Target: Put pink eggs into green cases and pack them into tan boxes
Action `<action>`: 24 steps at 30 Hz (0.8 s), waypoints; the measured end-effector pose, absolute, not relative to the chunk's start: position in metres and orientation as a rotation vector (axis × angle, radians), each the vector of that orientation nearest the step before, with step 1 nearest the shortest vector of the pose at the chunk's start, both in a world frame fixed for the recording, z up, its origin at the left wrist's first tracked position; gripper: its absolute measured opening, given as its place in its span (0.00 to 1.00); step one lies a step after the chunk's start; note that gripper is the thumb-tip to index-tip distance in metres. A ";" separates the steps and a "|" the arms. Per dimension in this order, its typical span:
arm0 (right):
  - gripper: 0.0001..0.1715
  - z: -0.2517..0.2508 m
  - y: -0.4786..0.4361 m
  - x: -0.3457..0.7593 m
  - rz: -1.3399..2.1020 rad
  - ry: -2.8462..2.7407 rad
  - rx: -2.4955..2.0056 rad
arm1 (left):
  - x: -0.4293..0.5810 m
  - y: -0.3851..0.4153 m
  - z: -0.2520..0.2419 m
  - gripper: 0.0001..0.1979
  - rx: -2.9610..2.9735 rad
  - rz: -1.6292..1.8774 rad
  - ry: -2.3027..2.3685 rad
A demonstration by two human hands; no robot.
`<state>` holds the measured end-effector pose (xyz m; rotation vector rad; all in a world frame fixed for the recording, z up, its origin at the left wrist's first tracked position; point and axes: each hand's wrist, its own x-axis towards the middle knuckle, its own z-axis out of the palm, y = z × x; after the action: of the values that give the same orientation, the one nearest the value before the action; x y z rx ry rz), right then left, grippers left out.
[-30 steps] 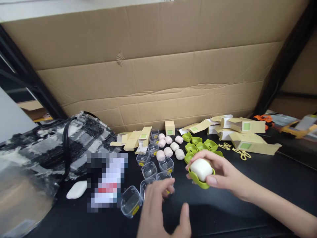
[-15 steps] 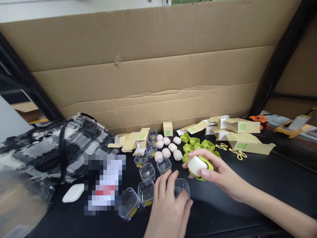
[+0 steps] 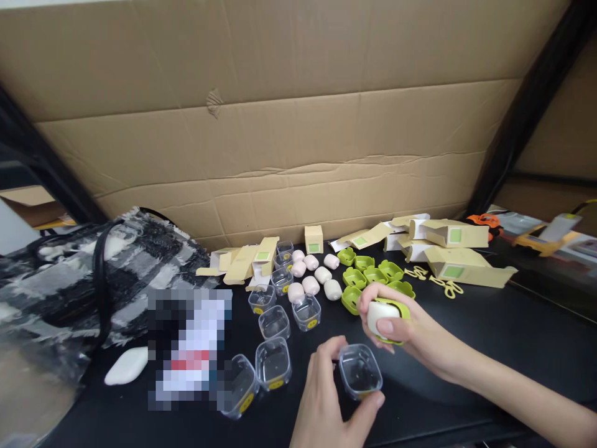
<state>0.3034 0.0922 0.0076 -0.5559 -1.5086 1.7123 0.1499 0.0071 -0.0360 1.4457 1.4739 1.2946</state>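
A white rounded block [image 3: 374, 315] sat inside a green holder [image 3: 403, 309], and both were in the right hand [image 3: 420, 342], a little above the black table [image 3: 471, 330]. This hand was closed around them, with the thumb laid across the front of the block. Just beside, lower and toward the left, the left hand [image 3: 324, 389] was curved rather wide and held a clear cup [image 3: 360, 371] between its thumb and fingers, the opening facing up.

Behind the right hand lay a group of other green holders [image 3: 375, 275], near to one another. At their left I saw pale rounded blocks [image 3: 323, 275], some white, some faintly pink. More clear cups [image 3: 273, 366] stood in two uneven lines to the left, several with a yellow mark. Yellowish loops [image 3: 451, 289] lay to the right of the green holders, beside opened cartons [image 3: 459, 234]. One small box [image 3: 314, 239] stood upright near the tall cardboard sheet [image 3: 280, 137]. Far at left rested a black-and-white fringed bag [image 3: 149, 267], and before it a flat white object [image 3: 127, 366].
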 end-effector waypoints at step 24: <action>0.32 0.001 0.082 0.296 0.653 -2.527 -0.771 | 0.144 0.006 -0.043 0.34 1.267 1.265 1.455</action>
<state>0.2958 0.0823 0.0014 -0.7712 -2.5269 0.6534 0.1443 0.0060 -0.0425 1.2671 1.4546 1.2650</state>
